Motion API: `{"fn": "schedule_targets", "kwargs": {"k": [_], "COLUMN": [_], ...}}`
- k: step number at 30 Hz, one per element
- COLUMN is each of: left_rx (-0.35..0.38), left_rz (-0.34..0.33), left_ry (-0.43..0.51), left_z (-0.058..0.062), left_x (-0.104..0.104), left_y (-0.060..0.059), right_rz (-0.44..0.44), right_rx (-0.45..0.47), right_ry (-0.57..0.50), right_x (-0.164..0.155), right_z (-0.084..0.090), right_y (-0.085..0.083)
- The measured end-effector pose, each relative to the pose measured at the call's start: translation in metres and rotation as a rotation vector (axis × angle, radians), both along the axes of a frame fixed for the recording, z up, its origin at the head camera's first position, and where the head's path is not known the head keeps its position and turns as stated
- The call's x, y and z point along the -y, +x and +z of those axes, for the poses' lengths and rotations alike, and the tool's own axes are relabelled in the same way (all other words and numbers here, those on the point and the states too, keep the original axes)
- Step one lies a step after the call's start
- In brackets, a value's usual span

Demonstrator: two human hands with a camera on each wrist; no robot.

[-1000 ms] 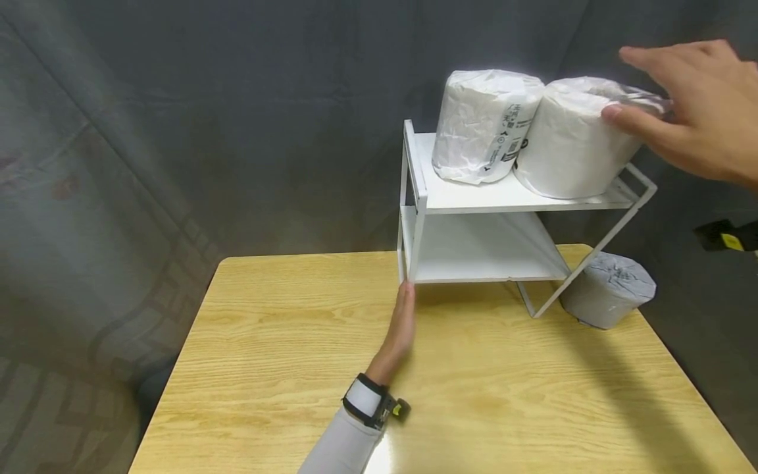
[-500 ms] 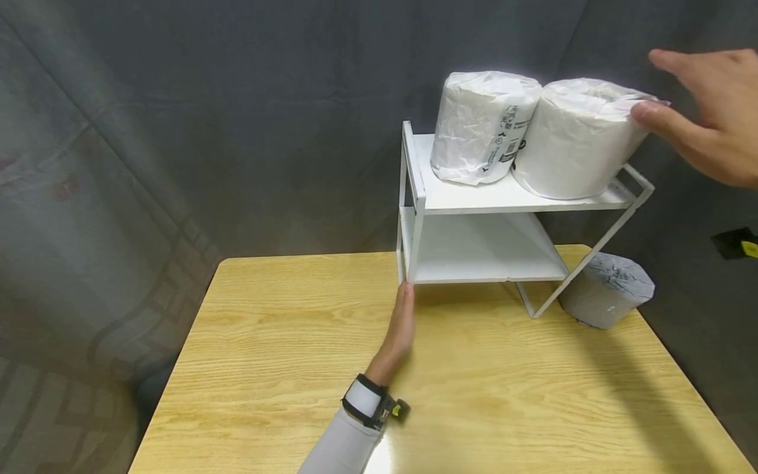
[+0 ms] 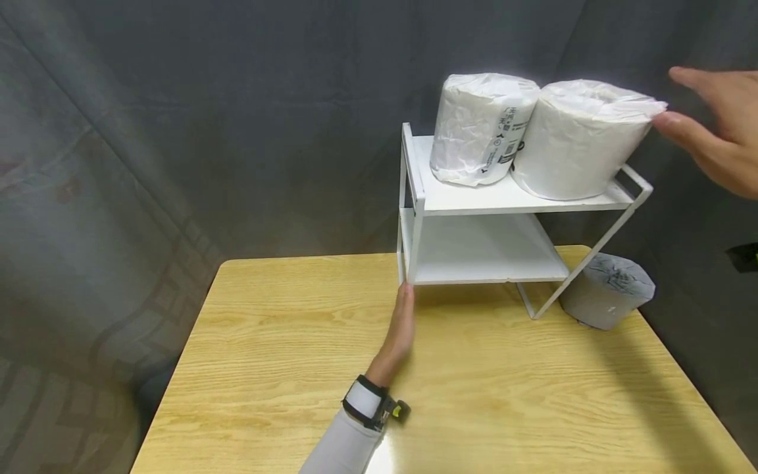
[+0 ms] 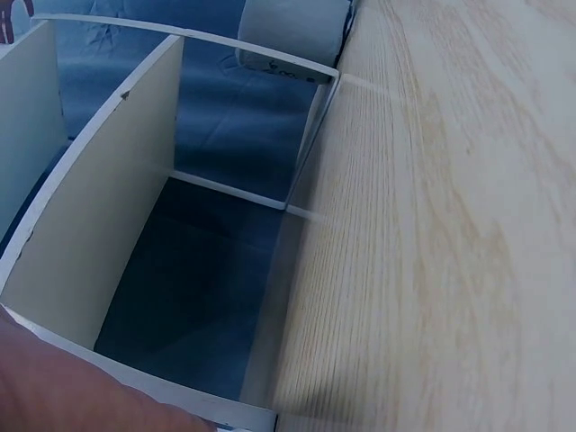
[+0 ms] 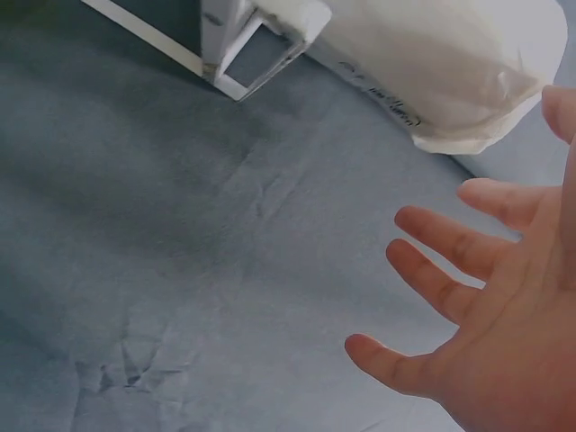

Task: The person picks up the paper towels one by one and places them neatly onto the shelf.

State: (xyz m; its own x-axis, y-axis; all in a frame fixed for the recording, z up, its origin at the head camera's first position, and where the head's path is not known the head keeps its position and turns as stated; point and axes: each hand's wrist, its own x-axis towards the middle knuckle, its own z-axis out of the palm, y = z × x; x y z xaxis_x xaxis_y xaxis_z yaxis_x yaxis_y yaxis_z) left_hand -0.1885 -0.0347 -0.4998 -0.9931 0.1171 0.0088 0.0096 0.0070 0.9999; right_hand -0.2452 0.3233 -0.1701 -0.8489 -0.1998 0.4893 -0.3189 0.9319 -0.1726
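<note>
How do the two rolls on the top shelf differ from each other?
The left roll shows a printed label on its wrapper; the right roll shows none. The left roll looks narrower, the right roll wider. The right hand is open beside the right roll, away from the left roll. Both stand upright, wrapped in white.

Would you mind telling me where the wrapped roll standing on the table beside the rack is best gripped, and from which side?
Probably around its curved side wall, coming from the right. The grey roll stands upright at the table's right rear corner, and the rack's slanted leg blocks its left. The open right hand is nearest.
</note>
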Motion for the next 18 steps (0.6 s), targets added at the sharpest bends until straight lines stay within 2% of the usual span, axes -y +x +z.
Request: {"fn": "schedule_targets", "kwargs": {"k": [11, 18], "left_rx": [-0.018, -0.007], "left_rz": [0.003, -0.003], "left_ry": [-0.017, -0.024], "left_z": [0.0, -0.001], "left_x": [0.003, 0.003], "left_y": [0.0, 0.0], "right_rz": [0.029, 0.005], "right_rx": [0.011, 0.049], "right_ry": [-0.081, -0.05], "right_x": [-0.02, -0.027], "right_z": [-0.021, -0.032], "right_y": [-0.001, 0.001]}}
